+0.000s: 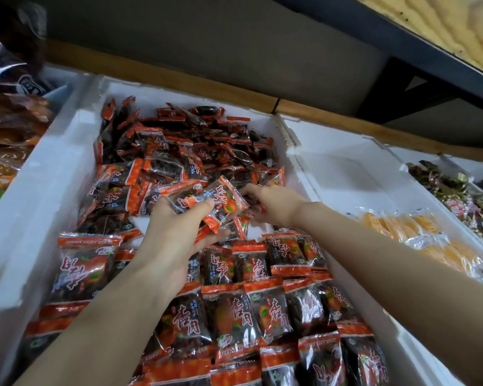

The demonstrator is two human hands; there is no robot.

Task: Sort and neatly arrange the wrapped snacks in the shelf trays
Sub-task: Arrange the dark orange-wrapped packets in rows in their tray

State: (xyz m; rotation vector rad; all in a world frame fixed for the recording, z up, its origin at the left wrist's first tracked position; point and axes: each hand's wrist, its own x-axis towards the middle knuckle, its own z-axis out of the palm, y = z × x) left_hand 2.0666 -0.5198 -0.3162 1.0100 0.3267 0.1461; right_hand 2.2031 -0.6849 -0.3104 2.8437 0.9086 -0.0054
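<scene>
Several snack packets (pixel 215 207) sit pinched in the left hand (pixel 173 235), frame centre; the right hand (pixel 273 204) (fingertips buried among wrappers) has a grip I cannot tell.

Wooden rail (pixel 179 83) under a grey wall (pixel 207 37); overhead, a shelf board (pixel 444 26) (pale wood), black bracket (pixel 393 90).

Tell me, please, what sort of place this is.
Probably a shop's loose-snack shelf: white foam trays stand side by side under an upper shelf, one heaped with red-wrapped snacks, the next holding yellow packets.
</scene>
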